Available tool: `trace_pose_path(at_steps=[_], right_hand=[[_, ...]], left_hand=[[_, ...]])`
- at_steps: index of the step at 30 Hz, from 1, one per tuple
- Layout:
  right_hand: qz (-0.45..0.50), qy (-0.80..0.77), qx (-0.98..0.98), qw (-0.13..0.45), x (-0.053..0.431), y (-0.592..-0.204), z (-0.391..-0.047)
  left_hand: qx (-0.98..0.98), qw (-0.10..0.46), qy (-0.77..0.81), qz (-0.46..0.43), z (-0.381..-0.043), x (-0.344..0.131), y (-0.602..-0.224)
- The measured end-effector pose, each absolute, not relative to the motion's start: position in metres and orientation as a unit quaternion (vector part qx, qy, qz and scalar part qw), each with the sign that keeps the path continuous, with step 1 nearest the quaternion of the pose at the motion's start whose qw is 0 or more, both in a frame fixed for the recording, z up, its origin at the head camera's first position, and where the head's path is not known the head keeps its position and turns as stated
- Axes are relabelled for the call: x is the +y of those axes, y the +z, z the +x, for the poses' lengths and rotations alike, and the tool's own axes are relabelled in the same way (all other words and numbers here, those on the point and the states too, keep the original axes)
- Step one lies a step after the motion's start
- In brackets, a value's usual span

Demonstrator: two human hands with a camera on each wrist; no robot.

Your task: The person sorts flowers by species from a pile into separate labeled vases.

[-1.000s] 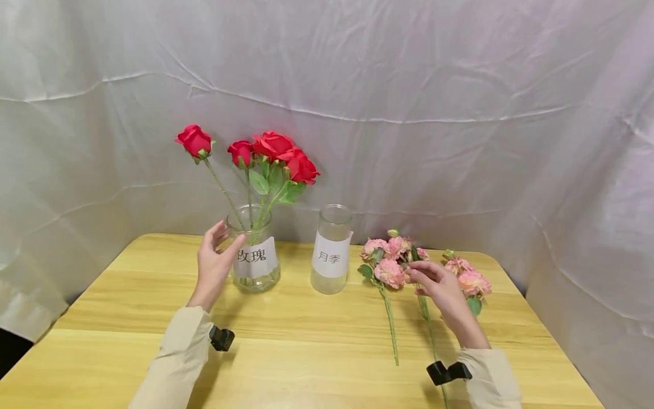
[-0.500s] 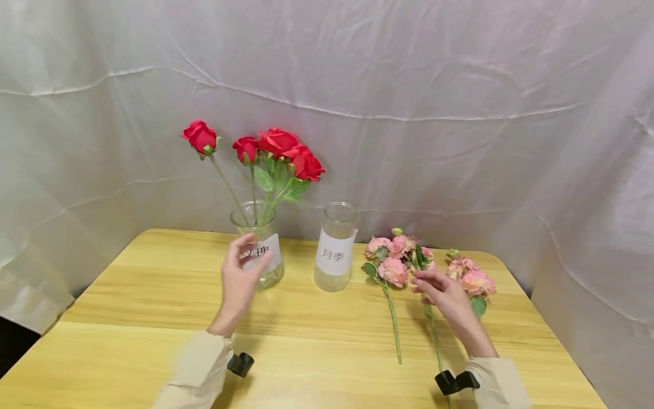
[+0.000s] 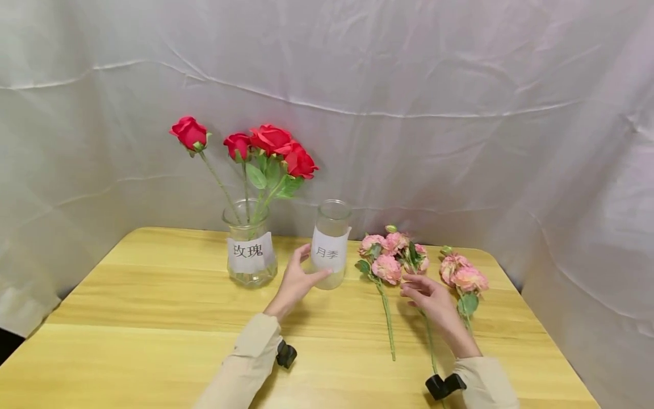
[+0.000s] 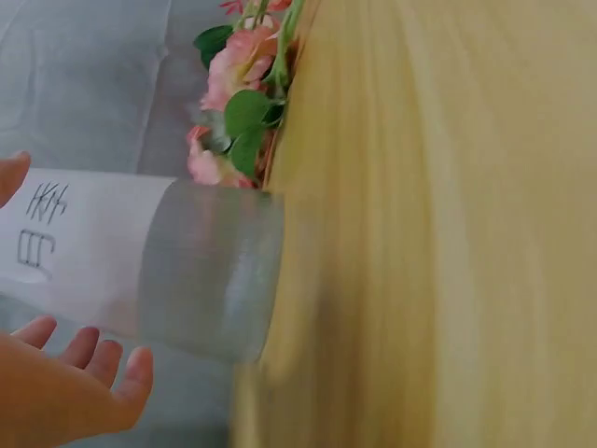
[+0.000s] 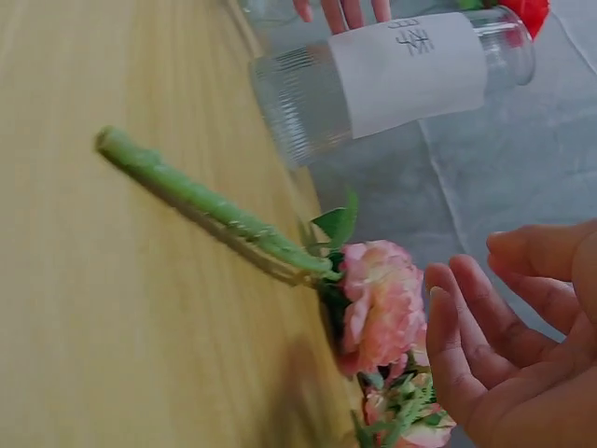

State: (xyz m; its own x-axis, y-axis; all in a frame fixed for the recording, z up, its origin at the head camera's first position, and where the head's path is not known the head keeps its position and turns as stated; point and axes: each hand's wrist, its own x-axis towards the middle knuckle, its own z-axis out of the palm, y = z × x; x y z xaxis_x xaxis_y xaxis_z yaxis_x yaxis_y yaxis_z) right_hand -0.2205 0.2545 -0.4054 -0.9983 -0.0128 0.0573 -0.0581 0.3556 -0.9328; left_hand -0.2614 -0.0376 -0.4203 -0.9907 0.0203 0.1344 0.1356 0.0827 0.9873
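Note:
My left hand (image 3: 296, 283) is beside the narrow glass vase (image 3: 334, 279) with a white paper label, thumb and fingers spread about its left and front. In the left wrist view a gap shows between the fingertips (image 4: 138, 366) and the vase (image 4: 210, 271). My right hand (image 3: 434, 304) hovers by the pink flowers (image 3: 386, 268), fingers loosely bent and holding nothing. One pink flower's green stem (image 5: 210, 201) lies on the table in the right wrist view. Part of another stem is hidden behind the right hand.
Left of the narrow vase stands a wider labelled glass vase (image 3: 250, 275) with several red roses (image 3: 271, 139) in it. Another pink flower spray (image 3: 467, 278) lies at the right. A grey cloth (image 3: 409, 68) hangs behind the wooden table (image 3: 168, 295).
My left hand has moved right, from the wide rose vase to the narrow vase. The right hand has drawn slightly down from the pink blooms, staying near them. The head view shifts a little.

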Motion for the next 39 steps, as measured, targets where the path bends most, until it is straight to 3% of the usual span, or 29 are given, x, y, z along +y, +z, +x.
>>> trace_pose_path(at_steps=[30, 39], right_hand=[[-0.046, 0.516, -0.854, -0.043, 0.225, -0.436, -0.237], [-0.037, 0.511, -0.858, -0.036, 0.226, -0.436, -0.239]], left_hand=[[-0.740, 0.057, -0.669, -0.023, -0.286, -0.027, -0.432], [-0.785, 0.093, -0.612, -0.032, -0.290, -0.027, -0.431]])
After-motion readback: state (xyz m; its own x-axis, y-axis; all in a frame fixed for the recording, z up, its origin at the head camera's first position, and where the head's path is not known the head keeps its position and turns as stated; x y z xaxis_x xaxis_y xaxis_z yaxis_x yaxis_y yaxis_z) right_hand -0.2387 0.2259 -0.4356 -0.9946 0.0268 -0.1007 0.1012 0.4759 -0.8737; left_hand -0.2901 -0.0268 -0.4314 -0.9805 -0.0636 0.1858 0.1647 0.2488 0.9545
